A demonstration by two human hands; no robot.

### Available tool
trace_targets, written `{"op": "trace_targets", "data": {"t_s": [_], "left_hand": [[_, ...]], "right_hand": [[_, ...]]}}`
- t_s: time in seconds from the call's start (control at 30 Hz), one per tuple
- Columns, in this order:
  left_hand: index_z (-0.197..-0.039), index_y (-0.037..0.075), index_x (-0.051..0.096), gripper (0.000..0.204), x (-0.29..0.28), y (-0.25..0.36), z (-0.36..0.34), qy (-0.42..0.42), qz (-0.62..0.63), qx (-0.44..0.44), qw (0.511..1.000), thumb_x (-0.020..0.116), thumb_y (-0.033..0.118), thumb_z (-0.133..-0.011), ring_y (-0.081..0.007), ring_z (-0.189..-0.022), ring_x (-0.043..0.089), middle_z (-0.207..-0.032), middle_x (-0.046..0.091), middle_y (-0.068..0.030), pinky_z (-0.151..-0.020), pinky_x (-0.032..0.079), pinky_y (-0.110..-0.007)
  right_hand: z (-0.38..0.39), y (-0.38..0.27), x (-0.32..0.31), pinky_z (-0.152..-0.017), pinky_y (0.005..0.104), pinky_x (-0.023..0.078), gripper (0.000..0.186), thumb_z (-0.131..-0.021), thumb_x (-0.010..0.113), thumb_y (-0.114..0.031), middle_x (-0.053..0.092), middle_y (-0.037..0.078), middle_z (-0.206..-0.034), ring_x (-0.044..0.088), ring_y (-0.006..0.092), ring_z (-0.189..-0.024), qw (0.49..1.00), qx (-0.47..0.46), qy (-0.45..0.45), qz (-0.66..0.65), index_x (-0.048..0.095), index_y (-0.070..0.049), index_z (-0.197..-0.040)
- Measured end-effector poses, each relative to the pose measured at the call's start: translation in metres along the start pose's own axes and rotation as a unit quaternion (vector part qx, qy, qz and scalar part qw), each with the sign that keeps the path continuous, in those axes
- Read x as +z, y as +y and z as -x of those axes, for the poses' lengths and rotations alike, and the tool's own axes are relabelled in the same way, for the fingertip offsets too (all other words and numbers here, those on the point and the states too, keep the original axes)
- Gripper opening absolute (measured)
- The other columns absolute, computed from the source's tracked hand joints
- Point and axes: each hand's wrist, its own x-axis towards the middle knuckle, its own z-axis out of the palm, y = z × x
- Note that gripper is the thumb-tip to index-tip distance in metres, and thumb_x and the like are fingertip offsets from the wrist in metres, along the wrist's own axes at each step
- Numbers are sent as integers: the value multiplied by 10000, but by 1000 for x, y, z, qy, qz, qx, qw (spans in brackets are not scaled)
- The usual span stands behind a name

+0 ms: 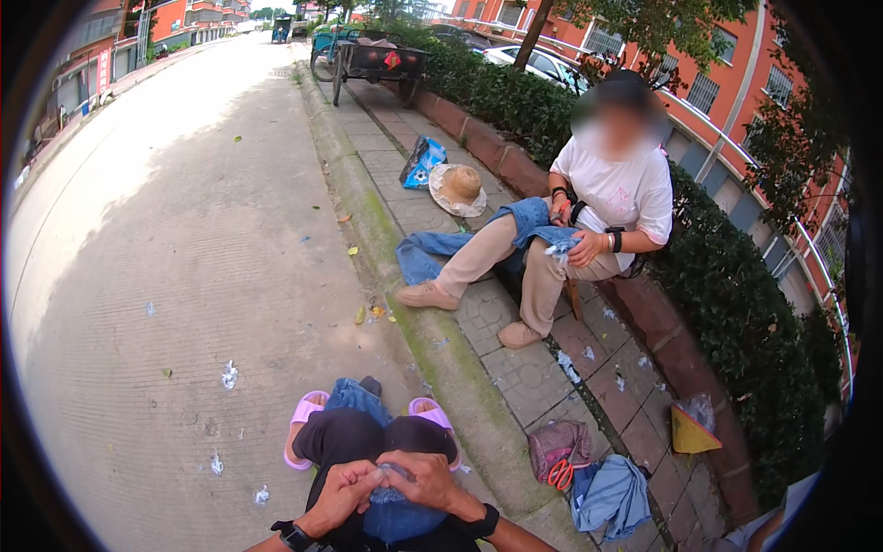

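In the head view, the left hand (pixel 348 488) and the right hand (pixel 425 478) are meeting over the denim (pixel 405 521), and the fingertips of both are clamping, it seems, on a pale bit of it; whether they're gripping cloth or loose thread is too small to tell from here. The denim is lying right under the fingers and spreading back toward the body, with the dark trousers (pixel 338 440) supporting it. Doing this well, I'd say, is calling for a short grip: the left fingers pinning the cloth close beside the pale spot, the right ones drawing only a few threads at once, easing along the weave rather than yanking across it. Grabbing a thick tuft would be risking a tear. The denim should be staying flat and taut, so the tips aren't slipping. For a stubborn thread, the scissors (pixel 560 475) are lying well off to the right of the fingers, beside the pouch (pixel 563 443).
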Motion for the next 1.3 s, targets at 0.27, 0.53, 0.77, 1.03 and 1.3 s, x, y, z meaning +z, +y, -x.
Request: {"op": "trace_targets", "data": {"t_s": [0.27,0.53,0.77,1.03,1.3], "left_hand": [[-945,19,697,266,1,0,2,1,-3,4,1000,597,244,-1045,-37,-520,405,-631,480,42,-491,373,-228],[-952,20,695,271,7,0,2,8,-25,12,1000,585,246,-1053,-34,-528,404,-642,486,42,-493,372,-223],[-972,14,692,268,12,0,0,32,-34,12,999,575,240,-1056,-37,-521,390,-628,479,42,-487,368,-229],[-946,13,662,270,13,1,0,45,-68,13,997,586,254,-1041,-26,-470,298,-562,375,81,-451,329,-224],[-919,5,649,270,18,2,-7,73,-81,20,994,598,244,-1034,-22,-446,294,-544,370,78,-420,328,-221]], "right_hand": [[0,2,-2,-620,356,538,199,-904,700,-262,711,69,-798,694,224,-668,1000,6,1,6,719,-139,-1058],[0,15,-31,-589,280,490,243,-926,715,-217,694,33,-765,649,117,-644,985,50,-79,-147,685,-78,-1123],[34,76,-62,-626,237,504,210,-979,667,-181,704,43,-805,622,79,-691,939,203,69,-270,688,-11,-1099],[175,187,-6,-606,233,494,172,-967,606,-144,683,59,-786,609,95,-662,853,403,141,-299,674,5,-1019],[279,267,17,-584,239,499,146,-914,638,-149,686,51,-767,627,103,-653,761,506,296,-279,674,-32,-993]]}}
